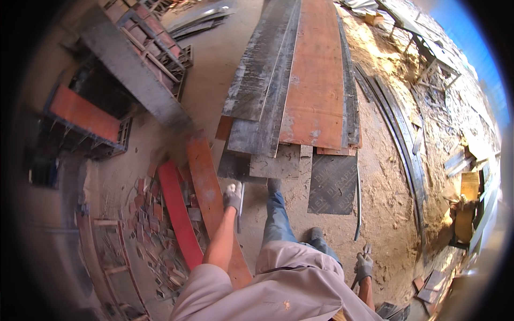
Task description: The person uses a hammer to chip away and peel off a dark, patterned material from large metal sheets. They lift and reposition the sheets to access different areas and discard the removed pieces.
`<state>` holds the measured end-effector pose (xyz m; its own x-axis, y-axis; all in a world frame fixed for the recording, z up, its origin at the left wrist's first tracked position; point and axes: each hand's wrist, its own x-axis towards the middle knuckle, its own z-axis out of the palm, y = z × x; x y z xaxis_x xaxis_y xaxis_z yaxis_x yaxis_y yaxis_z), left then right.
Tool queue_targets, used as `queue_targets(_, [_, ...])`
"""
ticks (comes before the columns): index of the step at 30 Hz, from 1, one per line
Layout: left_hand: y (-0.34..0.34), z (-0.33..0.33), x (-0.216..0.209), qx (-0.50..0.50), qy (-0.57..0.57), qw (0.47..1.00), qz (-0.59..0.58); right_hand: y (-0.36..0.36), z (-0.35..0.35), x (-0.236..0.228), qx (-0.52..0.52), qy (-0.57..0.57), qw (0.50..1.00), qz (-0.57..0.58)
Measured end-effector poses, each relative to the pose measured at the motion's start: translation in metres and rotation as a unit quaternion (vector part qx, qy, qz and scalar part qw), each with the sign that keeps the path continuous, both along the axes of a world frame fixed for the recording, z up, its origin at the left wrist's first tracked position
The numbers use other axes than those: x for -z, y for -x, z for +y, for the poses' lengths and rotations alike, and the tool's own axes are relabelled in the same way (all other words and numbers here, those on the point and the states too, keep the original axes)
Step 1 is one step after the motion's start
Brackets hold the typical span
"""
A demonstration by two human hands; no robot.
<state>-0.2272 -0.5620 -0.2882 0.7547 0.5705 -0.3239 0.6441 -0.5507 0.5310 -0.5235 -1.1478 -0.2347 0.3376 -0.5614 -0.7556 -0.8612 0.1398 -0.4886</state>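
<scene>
My left hand (233, 196), in a grey work glove, reaches forward at the near left corner of a stack of long boards. Beside it stands a thin metal bar (240, 211); blur hides whether the fingers touch it. Low on the right, my gloved right hand (364, 266) is closed around a metal hand tool (368, 249) with a forked tip. An orange-brown panel (315, 75) tops the stack, flanked by worn grey boards (257, 69). A dark printed sheet (333, 184) juts from the stack's near end, next to another metal bar (358, 208).
To the left lie a red board (179, 214), a long brown board (206, 176) and scattered wood scraps (152, 235). Formwork panels (128, 64) lean farther back. Long dark strips (399, 128) run along the sandy ground on the right. My feet stand near the stack's end.
</scene>
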Motion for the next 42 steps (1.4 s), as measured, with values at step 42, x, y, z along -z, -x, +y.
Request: queue_targets(42, [-0.134, -0.21, 0.122, 0.118, 0.318, 0.841, 0.421, -0.326, 0.147, -0.1, 0.165, -0.056, 0.977, -0.119])
